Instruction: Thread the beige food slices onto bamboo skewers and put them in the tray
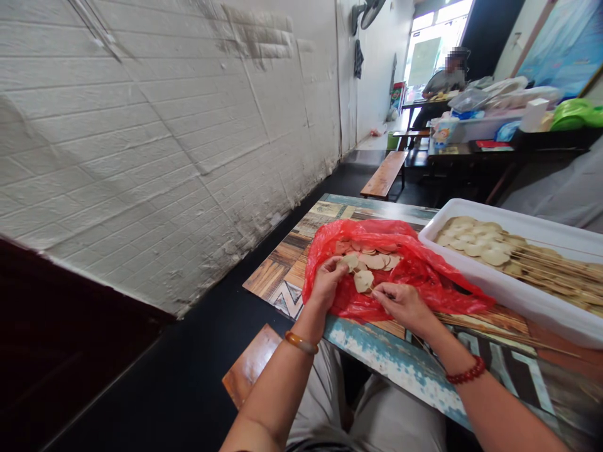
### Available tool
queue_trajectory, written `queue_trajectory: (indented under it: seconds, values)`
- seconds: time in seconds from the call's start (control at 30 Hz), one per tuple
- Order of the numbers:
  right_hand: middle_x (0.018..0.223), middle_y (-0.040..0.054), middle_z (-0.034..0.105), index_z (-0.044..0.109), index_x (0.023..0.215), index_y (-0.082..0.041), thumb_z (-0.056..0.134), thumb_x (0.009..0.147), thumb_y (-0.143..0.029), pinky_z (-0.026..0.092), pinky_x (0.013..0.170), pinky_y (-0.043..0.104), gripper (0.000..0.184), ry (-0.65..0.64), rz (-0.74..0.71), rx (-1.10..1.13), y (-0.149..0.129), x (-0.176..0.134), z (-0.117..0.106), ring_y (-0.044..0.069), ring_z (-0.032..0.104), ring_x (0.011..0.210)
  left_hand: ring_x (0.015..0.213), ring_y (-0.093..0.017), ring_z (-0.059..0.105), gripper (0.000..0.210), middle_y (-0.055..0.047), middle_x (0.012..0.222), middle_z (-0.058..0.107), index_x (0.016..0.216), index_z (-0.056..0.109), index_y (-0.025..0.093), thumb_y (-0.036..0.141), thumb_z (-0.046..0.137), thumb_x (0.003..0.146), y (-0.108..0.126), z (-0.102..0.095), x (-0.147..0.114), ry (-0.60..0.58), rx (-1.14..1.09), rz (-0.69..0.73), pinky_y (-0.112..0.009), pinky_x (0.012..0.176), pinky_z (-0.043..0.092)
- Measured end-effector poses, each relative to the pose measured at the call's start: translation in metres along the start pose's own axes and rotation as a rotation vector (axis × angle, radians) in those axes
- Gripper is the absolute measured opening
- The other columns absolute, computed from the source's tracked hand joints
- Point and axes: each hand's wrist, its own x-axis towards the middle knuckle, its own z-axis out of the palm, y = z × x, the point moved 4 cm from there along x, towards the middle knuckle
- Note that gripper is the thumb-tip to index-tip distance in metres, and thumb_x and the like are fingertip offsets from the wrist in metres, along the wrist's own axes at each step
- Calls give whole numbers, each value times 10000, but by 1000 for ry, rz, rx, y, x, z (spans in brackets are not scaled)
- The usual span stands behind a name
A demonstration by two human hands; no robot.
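My left hand pinches a thin, pale round slice over an open red plastic bag. To its right, my right hand closes its fingers on a thin wooden skewer. A pale slice sits at that skewer's tip, between my two hands. More pale slices lie in a loose heap inside the bag, just beyond my fingers. The skewer's lower part runs back under my right hand and is partly hidden.
At right, a white plastic tub holds skewered slices with sticks pointing right. Loose skewers lie on the patterned table. A wooden bench and a cluttered table stand beyond; a person sits farther back. A white wall runs left.
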Motion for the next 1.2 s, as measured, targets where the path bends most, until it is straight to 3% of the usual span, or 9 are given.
queue_trajectory:
  seconds: [0.2, 0.53, 1.2]
  values:
    - [520, -26, 505, 632, 704, -171, 428, 854, -321, 361, 518, 224, 294, 5, -10, -37, 0, 0, 1, 120, 481, 511, 612, -95, 523, 236, -12, 712, 637, 790, 664, 153, 289, 735, 610, 2, 4, -2, -36, -31, -25, -205, 598, 389]
    - [509, -30, 510, 632, 679, -181, 423, 853, -325, 367, 508, 221, 307, 30, -22, -34, -5, 0, -1, 117, 483, 489, 631, -94, 542, 327, -25, 747, 649, 806, 665, 139, 300, 785, 548, -11, -4, 3, -26, -198, -123, -206, 601, 384]
    - [520, -25, 537, 651, 719, -181, 417, 867, -344, 371, 499, 224, 321, 5, -13, -48, -3, 0, 3, 117, 484, 477, 613, -93, 531, 297, -10, 701, 623, 751, 637, 134, 307, 777, 555, -10, 0, -1, -22, -201, -148, -205, 587, 370]
